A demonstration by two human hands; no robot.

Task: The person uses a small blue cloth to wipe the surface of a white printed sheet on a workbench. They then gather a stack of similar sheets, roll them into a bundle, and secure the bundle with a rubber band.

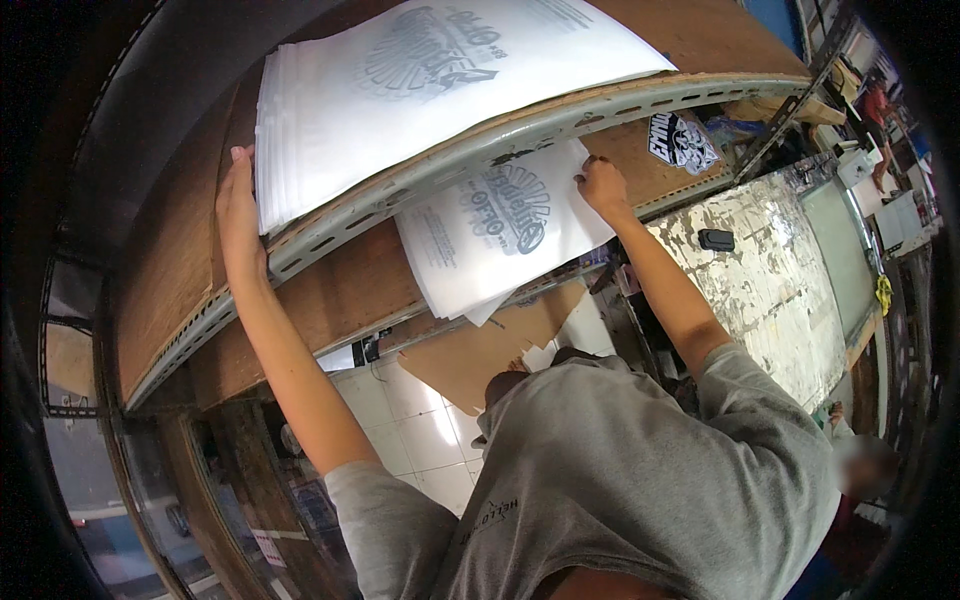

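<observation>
On the upper shelf lies a thick stack of white, slightly see-through printed sheets (pixel 350 140); whether they are sheets or flat bags I cannot tell. My left hand (pixel 240 215) lies along the left edge of this stack, fingers stretched out and pointing up. Below the shelf's metal front rail, a smaller printed white sheet (pixel 490 240), with other layers under it, hangs partly over a lower shelf. My right hand (pixel 602 188) has its fingers closed on the right edge of that sheet. The upper part of the sheet is hidden by the rail.
A slotted grey metal rail (pixel 400 185) edges the wooden upper shelf (pixel 170 270). A black-and-white sticker (pixel 682 143) is on the lower board. To the right stands a worn, paint-flecked table (pixel 770 290) with a small black object (pixel 716 240). Brown cardboard (pixel 470 355) lies below, above white floor tiles.
</observation>
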